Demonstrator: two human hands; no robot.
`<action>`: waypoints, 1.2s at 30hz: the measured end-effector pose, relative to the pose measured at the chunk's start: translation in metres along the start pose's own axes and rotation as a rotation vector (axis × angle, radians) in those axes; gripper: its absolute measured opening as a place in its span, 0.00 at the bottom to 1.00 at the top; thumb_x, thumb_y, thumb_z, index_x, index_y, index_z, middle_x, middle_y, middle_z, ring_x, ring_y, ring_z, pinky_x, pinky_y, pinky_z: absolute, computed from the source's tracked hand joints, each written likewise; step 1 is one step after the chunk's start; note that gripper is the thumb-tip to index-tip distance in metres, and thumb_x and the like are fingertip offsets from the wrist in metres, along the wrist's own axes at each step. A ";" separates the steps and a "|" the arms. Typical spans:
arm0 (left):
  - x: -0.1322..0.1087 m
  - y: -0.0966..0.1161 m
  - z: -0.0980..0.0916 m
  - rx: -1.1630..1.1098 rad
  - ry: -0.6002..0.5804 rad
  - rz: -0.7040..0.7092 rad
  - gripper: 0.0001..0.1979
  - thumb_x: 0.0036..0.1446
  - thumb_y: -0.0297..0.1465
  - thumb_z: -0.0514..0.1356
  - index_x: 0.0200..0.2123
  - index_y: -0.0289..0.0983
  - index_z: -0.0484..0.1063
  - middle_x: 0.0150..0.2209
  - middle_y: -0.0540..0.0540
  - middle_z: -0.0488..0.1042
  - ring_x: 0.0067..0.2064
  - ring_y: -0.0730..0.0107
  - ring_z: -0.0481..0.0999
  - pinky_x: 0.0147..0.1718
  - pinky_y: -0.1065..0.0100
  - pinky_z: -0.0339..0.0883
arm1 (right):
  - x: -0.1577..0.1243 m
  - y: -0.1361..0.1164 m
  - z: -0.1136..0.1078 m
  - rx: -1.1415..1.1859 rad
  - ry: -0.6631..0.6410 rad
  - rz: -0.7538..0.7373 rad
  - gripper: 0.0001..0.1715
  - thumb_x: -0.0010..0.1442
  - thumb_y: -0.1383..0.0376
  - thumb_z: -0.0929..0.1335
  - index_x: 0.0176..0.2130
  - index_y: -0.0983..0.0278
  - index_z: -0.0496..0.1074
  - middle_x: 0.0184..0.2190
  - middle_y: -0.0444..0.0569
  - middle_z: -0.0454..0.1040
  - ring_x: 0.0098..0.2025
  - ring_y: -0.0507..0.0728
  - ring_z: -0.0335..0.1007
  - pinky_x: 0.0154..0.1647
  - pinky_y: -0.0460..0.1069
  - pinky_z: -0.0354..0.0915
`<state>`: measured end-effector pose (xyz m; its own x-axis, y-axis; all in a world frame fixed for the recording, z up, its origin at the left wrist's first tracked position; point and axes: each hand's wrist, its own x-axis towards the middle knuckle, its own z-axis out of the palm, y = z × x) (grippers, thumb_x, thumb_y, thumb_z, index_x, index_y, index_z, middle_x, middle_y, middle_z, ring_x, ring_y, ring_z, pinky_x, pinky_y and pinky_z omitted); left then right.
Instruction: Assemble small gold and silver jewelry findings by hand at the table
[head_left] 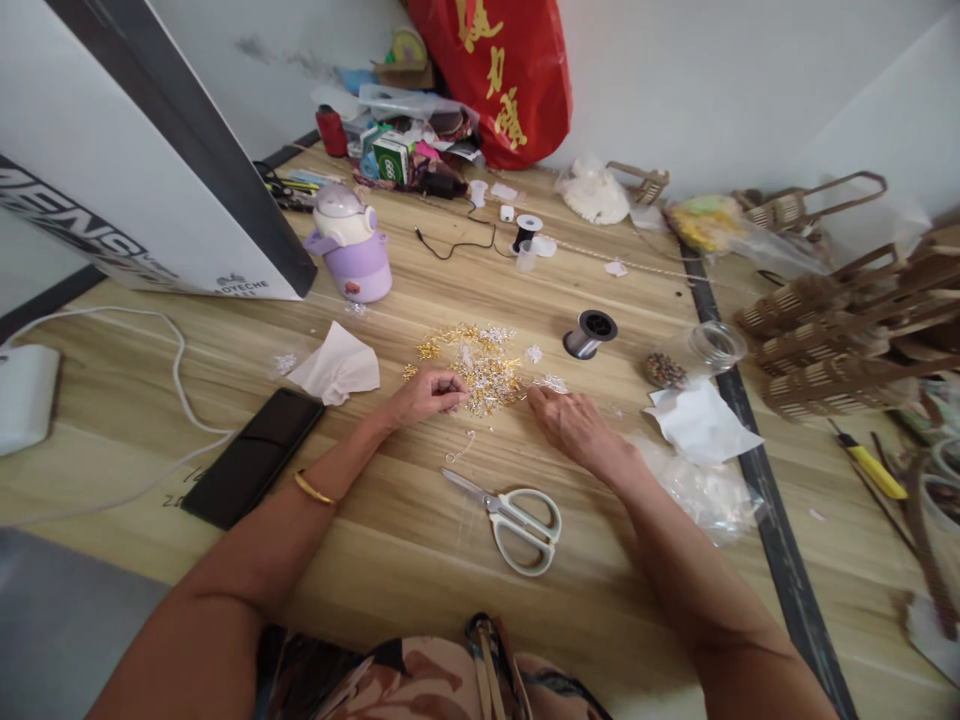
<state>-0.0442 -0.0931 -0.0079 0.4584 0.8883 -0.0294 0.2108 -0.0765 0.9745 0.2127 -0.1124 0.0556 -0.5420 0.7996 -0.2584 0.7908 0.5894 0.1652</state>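
Observation:
A pile of small gold and silver beads or findings lies on the wooden table. At its left edge is my left hand, thumb and fingers pinched together; whatever they hold is too small to make out. My right hand rests at the pile's right side with its fingers curled together beside a small silver heap. What its fingertips hold, if anything, is hidden. Below the pile lies a thin chain-like strand. Scissors with pale handles lie nearer to me, blades pointing up and left.
A spool of fine wire stands behind my right hand. A glass jar holding dark beads lies on its side at right. Left are a black phone, white paper and a purple bottle. Woven baskets crowd the far right.

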 end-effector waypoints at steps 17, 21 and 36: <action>-0.001 0.002 0.000 -0.010 0.002 0.011 0.13 0.53 0.38 0.62 0.31 0.31 0.71 0.22 0.51 0.69 0.23 0.78 0.67 0.24 0.76 0.61 | 0.006 -0.005 0.002 0.032 0.004 -0.184 0.16 0.66 0.74 0.56 0.42 0.67 0.69 0.40 0.55 0.72 0.36 0.55 0.68 0.30 0.48 0.55; -0.001 0.001 0.000 -0.008 -0.001 0.014 0.12 0.54 0.37 0.61 0.31 0.31 0.70 0.22 0.51 0.69 0.23 0.79 0.67 0.24 0.76 0.61 | 0.003 -0.005 -0.001 0.019 -0.051 -0.176 0.16 0.65 0.75 0.55 0.42 0.68 0.69 0.40 0.57 0.73 0.36 0.56 0.69 0.31 0.48 0.57; 0.000 0.000 0.001 -0.022 -0.003 0.015 0.12 0.54 0.36 0.61 0.31 0.31 0.70 0.22 0.51 0.70 0.24 0.79 0.67 0.24 0.76 0.62 | 0.000 -0.012 -0.006 0.051 -0.071 -0.193 0.12 0.65 0.74 0.58 0.38 0.68 0.70 0.38 0.55 0.73 0.35 0.55 0.69 0.31 0.48 0.56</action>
<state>-0.0436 -0.0931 -0.0079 0.4637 0.8859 -0.0151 0.1851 -0.0802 0.9794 0.2020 -0.1190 0.0594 -0.6649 0.6612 -0.3474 0.6885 0.7229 0.0582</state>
